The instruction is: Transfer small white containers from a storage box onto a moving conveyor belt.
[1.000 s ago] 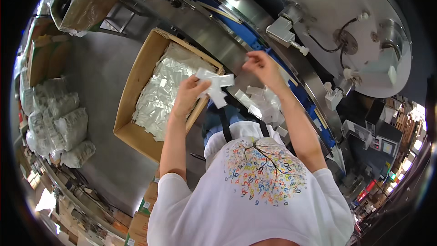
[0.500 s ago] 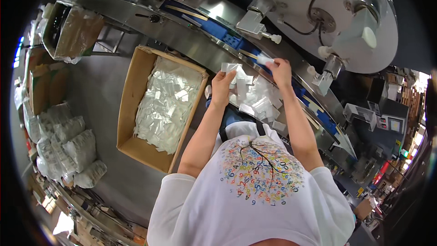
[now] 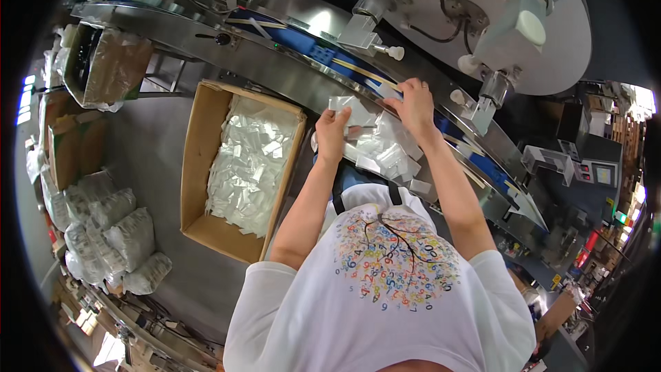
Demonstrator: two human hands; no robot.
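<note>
My left hand [image 3: 332, 134] is closed, with thumb and fingers pinching small clear plastic packets [image 3: 341, 102]. Below and right of it lies a loose heap of similar clear and white packets [image 3: 391, 148] on a metal surface. Over the blue conveyor belt my right hand [image 3: 417, 107] reaches with bent fingers, its thumb and fingertips at the end of a small white packet [image 3: 383, 89]. This packet lies along the belt's slot, beside pale wooden sticks [image 3: 354, 69]. Part of it is hidden by my fingers.
A cardboard box [image 3: 196, 158] full of clear packets stands at my left. Above the conveyor [image 3: 296, 41] hangs a big grey disc [image 3: 441, 7] with metal rollers and knobs. Wrapped bags [image 3: 124, 234] are piled on the floor at far left. A control panel [image 3: 595, 173] is at right.
My right hand has moved slightly left and up, lowering the white packet to the belt. My left hand keeps its packets. The view has shifted slightly.
</note>
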